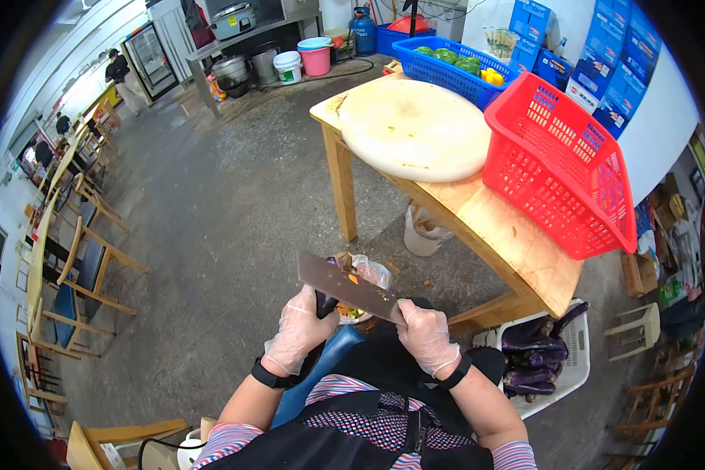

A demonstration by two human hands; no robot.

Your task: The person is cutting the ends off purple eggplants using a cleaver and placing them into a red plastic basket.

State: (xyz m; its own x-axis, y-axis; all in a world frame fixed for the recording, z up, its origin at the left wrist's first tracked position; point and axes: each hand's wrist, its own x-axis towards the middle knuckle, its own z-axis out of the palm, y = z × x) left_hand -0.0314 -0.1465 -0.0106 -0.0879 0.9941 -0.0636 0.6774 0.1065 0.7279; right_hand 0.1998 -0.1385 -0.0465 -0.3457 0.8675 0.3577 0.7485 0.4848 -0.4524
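Observation:
In a clear plastic glove, my right hand point(428, 337) is closed round the handle end of a wide cleaver point(347, 288), whose blade points left. My left hand point(300, 329), gloved too, is closed round a dark eggplant point(322, 304), partly hidden behind the blade. Small orange bits stick to the blade. Below the cleaver, a container with a plastic bag point(373, 272) holds scraps and is partly covered. To the right of my right hand, a white basket point(578, 362) on the floor holds several eggplants point(531, 356).
A wooden table point(517, 227) ahead bears a round white cutting board point(415, 129), a red basket point(556, 168) and a blue basket point(446, 72) of vegetables. Under it stands a lined bin point(425, 231). Chairs point(94, 258) line the left; a person point(120, 72) stands far back left.

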